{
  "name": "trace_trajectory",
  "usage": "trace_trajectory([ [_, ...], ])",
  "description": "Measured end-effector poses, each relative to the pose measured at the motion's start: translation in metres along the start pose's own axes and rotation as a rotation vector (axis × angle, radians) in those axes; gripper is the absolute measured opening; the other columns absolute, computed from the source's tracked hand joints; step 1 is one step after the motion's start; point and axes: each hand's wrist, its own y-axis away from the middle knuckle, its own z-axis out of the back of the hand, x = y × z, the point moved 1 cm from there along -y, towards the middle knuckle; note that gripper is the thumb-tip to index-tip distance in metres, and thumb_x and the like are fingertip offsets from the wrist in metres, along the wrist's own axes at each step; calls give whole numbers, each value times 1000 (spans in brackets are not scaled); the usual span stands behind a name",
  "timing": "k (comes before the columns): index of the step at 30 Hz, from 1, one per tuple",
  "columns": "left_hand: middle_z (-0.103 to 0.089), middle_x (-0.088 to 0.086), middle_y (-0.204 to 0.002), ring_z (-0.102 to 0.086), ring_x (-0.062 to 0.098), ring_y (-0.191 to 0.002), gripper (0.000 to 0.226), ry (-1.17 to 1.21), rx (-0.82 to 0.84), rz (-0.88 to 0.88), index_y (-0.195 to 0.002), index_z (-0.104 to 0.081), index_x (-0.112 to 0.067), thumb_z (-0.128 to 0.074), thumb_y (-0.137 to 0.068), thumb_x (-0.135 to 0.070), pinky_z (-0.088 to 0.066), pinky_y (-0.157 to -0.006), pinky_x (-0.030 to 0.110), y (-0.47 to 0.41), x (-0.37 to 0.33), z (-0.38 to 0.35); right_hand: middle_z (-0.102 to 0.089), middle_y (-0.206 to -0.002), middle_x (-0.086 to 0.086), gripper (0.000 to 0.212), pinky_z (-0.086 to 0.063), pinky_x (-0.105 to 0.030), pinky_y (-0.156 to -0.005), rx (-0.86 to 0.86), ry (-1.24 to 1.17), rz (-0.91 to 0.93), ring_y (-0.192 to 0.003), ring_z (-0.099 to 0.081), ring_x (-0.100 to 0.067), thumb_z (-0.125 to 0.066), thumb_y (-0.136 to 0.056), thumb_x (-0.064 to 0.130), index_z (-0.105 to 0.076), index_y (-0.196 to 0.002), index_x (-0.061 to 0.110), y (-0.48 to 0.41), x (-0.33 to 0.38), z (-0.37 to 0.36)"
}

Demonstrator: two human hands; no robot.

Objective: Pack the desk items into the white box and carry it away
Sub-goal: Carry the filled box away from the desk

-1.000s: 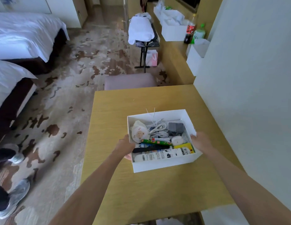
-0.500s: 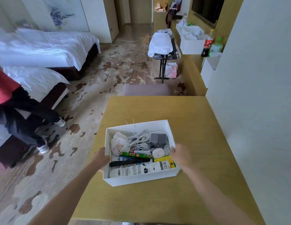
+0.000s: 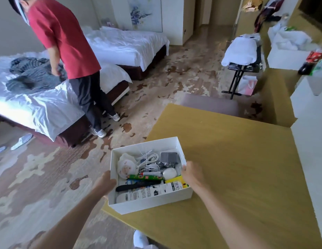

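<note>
We see both forearms reaching forward and down from the bottom edge, bare and nearly straight, their upper parts cut off by the frame. They converge on the white box (image 3: pixel 149 201), which sits at the desk's (image 3: pixel 237 177) near left corner, its left end out past the edge over the patterned carpet (image 3: pixel 39 177); we cannot tell whether its base touches the desk. The left hand (image 3: pixel 105 183) clamps the box's left wall, fingers hidden beneath or behind the cardboard. The right hand (image 3: pixel 193 177) grips the right wall, thumb side up, fingertips out of sight over the rim.

The desk is a smooth, matte yellow-tan slab with square edges. The box is stiff white card, rectangular, open-topped. Inside, packed close, lie a long white tube (image 3: pixel 147 192) with small print we cannot read, a black strap-like piece (image 3: pixel 138 185), a green printed stick (image 3: pixel 145 177), a coiled white cable (image 3: pixel 147 162), a round white patterned item (image 3: pixel 126 168), a grey block (image 3: pixel 168 157) and a small white oval (image 3: pixel 169 173). A yellow packet (image 3: pixel 176 181) is partly covered by the right hand.
</note>
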Motion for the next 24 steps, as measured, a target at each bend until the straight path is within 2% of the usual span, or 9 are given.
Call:
trace_trajectory([
  [2,-60,11,-95,-53,26,-83,25,11,-42,30,-107,-55,-10,-50,-83,-3,-42,-66,31,0,11,8,-44,-51,1,37,-32,-20,-39,11,-2,26,-42,-38,-12,-50,-97,19,-58,-69,-2,-8,14,-8],
  [4,-58,11,-91,-55,29,-86,20,75,-62,36,-98,-56,-8,-51,-81,1,-42,-67,32,-6,26,19,-42,-52,2,33,-29,-21,-39,15,15,41,-44,-37,-12,-51,-96,18,-60,-78,-8,-16,33,-20],
  [8,-62,17,-101,-58,33,-96,28,147,-91,49,-106,-58,-3,-49,-79,1,-52,-79,42,-27,68,49,-47,-57,3,26,-31,-27,-44,54,61,60,-48,-41,-13,-50,-95,18,-57,-77,1,-38,81,-51],
  [9,-63,17,-103,-59,32,-96,31,155,-103,63,-109,-57,-4,-49,-79,0,-53,-77,42,-34,81,58,-50,-59,3,24,-33,-27,-45,67,86,65,-48,-43,-12,-49,-96,17,-55,-75,7,-45,95,-59],
  [11,-63,13,-100,-59,28,-89,32,141,-135,95,-110,-57,-6,-48,-79,-4,-51,-62,33,-51,105,79,-50,-61,2,23,-34,-28,-47,86,135,81,-51,-44,-11,-47,-97,15,-50,-74,12,-60,126,-79],
  [15,-63,10,-94,-60,27,-79,22,104,-192,92,-101,-53,-13,-47,-80,-7,-47,-54,29,-98,154,120,-49,-64,0,22,-33,-26,-49,92,180,123,-55,-47,-14,-44,-99,15,-47,-77,12,-87,191,-128],
  [18,-59,6,-85,-56,23,-71,17,134,-227,91,-91,-48,-18,-48,-79,-7,-38,-45,24,-132,197,151,-45,-58,2,38,-27,-26,-45,31,237,165,-51,-45,-14,-46,-99,16,-39,-61,15,-102,242,-171],
  [21,-62,4,-80,-59,21,-67,16,182,-234,99,-85,-53,-20,-48,-76,-7,-42,-47,24,-157,243,186,-43,-58,2,39,-27,-29,-49,32,286,189,-57,-46,-22,-46,-98,18,-39,-60,12,-113,292,-217],
  [24,-63,4,-83,-61,25,-76,18,221,-227,130,-88,-55,-20,-48,-78,-8,-51,-59,31,-172,289,223,-59,-72,-11,29,-32,-30,-61,87,303,210,-66,-46,-28,-47,-98,18,-50,-72,6,-126,342,-266],
])
